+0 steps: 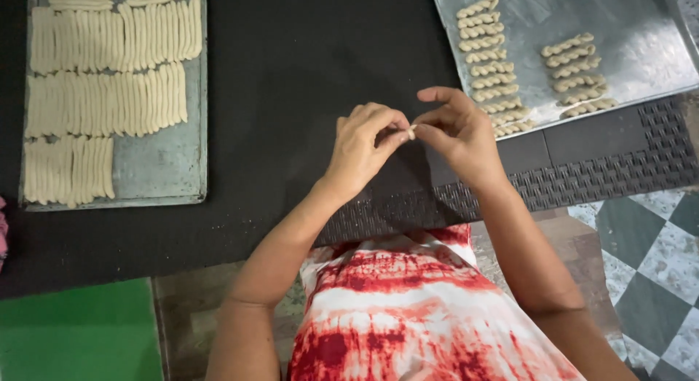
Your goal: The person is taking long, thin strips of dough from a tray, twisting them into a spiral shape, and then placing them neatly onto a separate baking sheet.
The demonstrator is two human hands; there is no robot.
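At far left, a rectangular grey metal baking tray lies on the black desk surface, carrying rows of pale, straight, uncooked dough strips packed side by side; its lower right part is bare. Below it, at the near edge, a green mat shows on the floor. Centre frame, the left hand and the right hand meet above a dark woven placemat, which overlaps the near edge of the desk. Between them sits a small pale piece of dough, only its tip visible. The left fingers are curled together, thumb and forefinger pinching the dough's left end; the right fingers pinch its right end between thumb and forefinger, the remaining fingers arched above. Both hands are touching at the fingertips. Below the forearms, a red-and-white tie-dyed garment covers the lap. At upper right, a second, shiny silver metal tray rests partly on the placemat and holds two columns of twisted, rope-shaped dough pieces, the left column longer than the right. At lower right, a grey-and-white diamond-patterned tiled floor is visible.
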